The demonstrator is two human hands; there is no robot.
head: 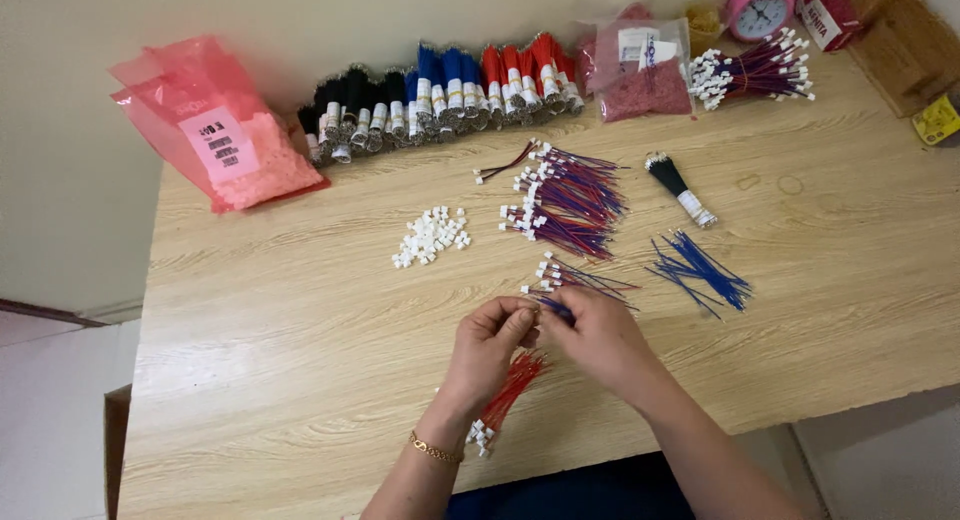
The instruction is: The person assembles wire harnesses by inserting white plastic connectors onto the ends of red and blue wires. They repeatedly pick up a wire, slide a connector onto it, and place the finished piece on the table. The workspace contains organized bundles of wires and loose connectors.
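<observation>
My left hand (490,345) and my right hand (600,335) meet near the table's front edge, fingertips pinched together on a small white connector with thin wires (553,307). A bundle of red wires (508,390) lies under my left hand. Just beyond the hands lies a small cluster of finished red-and-blue wire pieces with white plugs (570,276). A pile of loose white connectors (432,235) sits further left. Loose blue wires (700,268) lie to the right.
A larger heap of finished wire pieces (565,198) lies mid-table. Bundled black, blue and red wires (440,95) line the far edge. Pink bags (225,130) (640,65), a black wire bundle (678,188), another wire bunch (755,72) and a pink alarm clock (760,8) stand at the back.
</observation>
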